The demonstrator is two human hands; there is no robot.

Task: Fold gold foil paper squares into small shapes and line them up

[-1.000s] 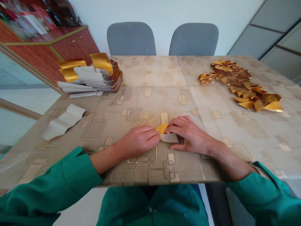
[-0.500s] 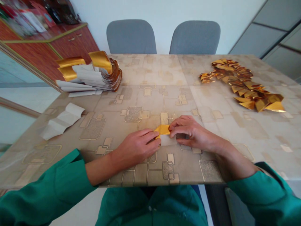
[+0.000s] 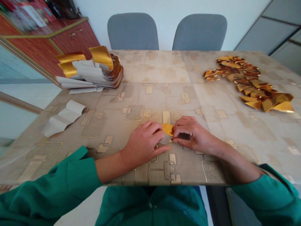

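Note:
A small piece of gold foil paper (image 3: 167,129) is held between my two hands, just above the table near its front edge. My left hand (image 3: 147,139) has its fingertips on the paper's left end, while its thumb is stretched out below, apart from the fingers. At the other end, my right hand (image 3: 190,133) pinches the paper between thumb and fingers. A bit of the pale underside shows below the gold strip. The fingers hide both ends, so the full folded shape cannot be made out.
A thick stack of gold-and-white paper sheets (image 3: 94,73) lies at the back left. Nearer me is a creased pale sheet (image 3: 64,117). Folded gold paper pieces (image 3: 254,81) form a pile at the right. Two grey chairs (image 3: 133,31) stand behind the patterned table (image 3: 117,131).
My left thumb has moved away from the fingers and now points right below the paper. The left hand has shifted slightly right and the gold strip shows less. The whole view has shifted slightly.

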